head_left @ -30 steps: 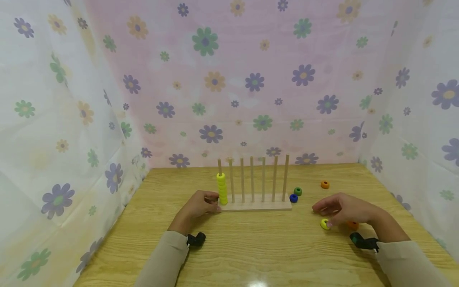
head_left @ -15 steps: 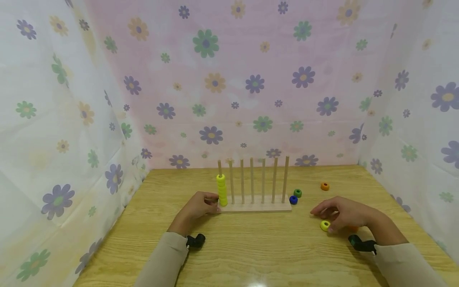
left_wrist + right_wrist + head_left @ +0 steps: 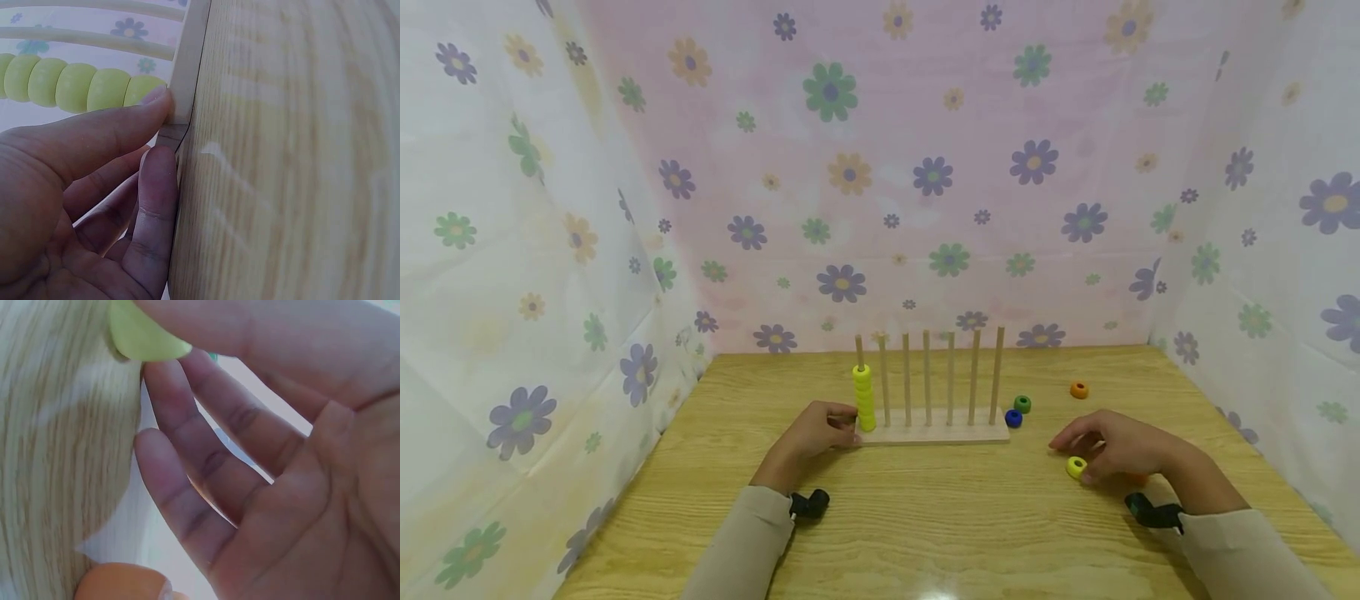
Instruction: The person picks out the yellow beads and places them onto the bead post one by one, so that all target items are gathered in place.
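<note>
A wooden bead rack [image 3: 932, 432] with several upright pegs stands on the table. Several yellow beads [image 3: 864, 400] are stacked on its leftmost peg. My left hand [image 3: 814, 437] holds the rack's left end; in the left wrist view the thumb lies against the base's edge, below the stacked beads. On the right, my right hand [image 3: 1123, 451] is low over the table with its thumb touching a loose yellow bead [image 3: 1076, 468]. In the head view a gap separates the index fingertip from this bead. The right wrist view shows the other fingers loosely bent, and the bead partly hidden by the thumb.
A blue bead [image 3: 1013, 418] and a green bead [image 3: 1022, 404] lie by the rack's right end. Farther right is an orange bead [image 3: 1079, 390]. Another orange bead [image 3: 122, 582] is partly hidden under my right hand. Flowered cloth [image 3: 925, 250] surrounds the table.
The loose yellow bead has shifted slightly up and left in the head view, with my right thumb at its side. My right hand has edged left. My left hand and the rack keep their places.
</note>
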Motion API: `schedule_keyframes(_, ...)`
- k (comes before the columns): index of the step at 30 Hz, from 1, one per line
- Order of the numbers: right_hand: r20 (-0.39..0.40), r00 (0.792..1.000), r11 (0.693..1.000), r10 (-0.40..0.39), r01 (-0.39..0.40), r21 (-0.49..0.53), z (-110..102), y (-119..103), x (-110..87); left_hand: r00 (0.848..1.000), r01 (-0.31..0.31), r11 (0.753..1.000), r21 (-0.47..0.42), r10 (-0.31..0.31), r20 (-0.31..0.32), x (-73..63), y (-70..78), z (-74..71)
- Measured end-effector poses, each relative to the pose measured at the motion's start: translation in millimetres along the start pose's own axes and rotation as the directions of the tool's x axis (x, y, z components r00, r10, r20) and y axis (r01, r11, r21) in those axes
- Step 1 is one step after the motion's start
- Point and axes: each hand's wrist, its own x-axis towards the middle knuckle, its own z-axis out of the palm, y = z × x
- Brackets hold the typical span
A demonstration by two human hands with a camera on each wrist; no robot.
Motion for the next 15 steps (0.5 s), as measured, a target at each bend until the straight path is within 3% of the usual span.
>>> schedule_keyframes(8,-0.117,0.989,0.992,0.089,-0.098,-0.075,3.9,-2.0,4.0,1.0,0.003,1.0,-0.007,-0.003,0.001,-0.7,0.4,0.3)
schedule_keyframes(15,-0.169,0.981,0.986,0.094,-0.115,-0.124,6.2,-6.6,4.7,1.0,0.007,1.0,-0.003,-0.007,-0.004,0.7,-0.6,0.5)
